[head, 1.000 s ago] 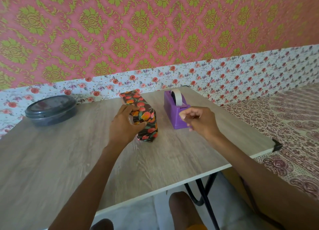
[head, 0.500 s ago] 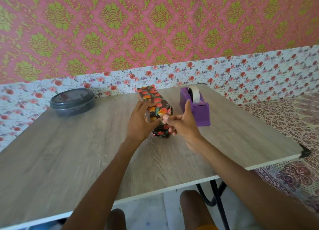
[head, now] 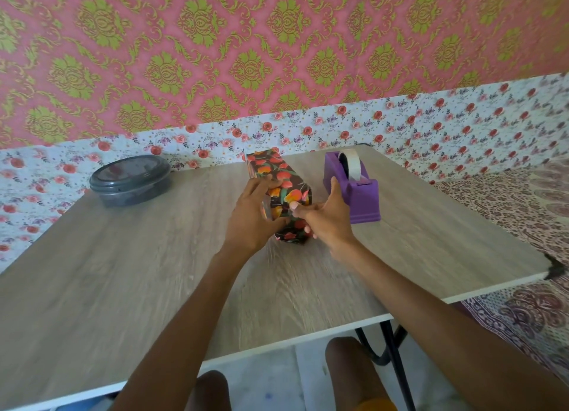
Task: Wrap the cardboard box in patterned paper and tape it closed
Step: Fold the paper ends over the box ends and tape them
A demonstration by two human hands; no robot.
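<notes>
The box point(head: 284, 182), wrapped in dark paper with orange and red fruit, lies on the wooden table point(head: 154, 272), its long side pointing away from me. My left hand point(head: 252, 216) grips its near left corner, with the fingers over the top and the thumb on the near end face. My right hand point(head: 323, 219) is at the near end too. Its forefinger presses on that face and its thumb stands up, apart from the fingers. I can make out no strip of tape there. A purple tape dispenser point(head: 357, 192) with a white roll stands just right of the box.
A dark round lidded container point(head: 131, 179) sits at the table's back left. The table's right edge ends at a black corner cap point(head: 555, 267), with a patterned bedspread point(head: 523, 213) beyond it. A floral-papered wall runs close behind the table. My knees show below the front edge.
My right hand came away from the dispenser with its fingers pinched together and moved left to the box's near end, where it now presses. My left hand kept hold of the box.
</notes>
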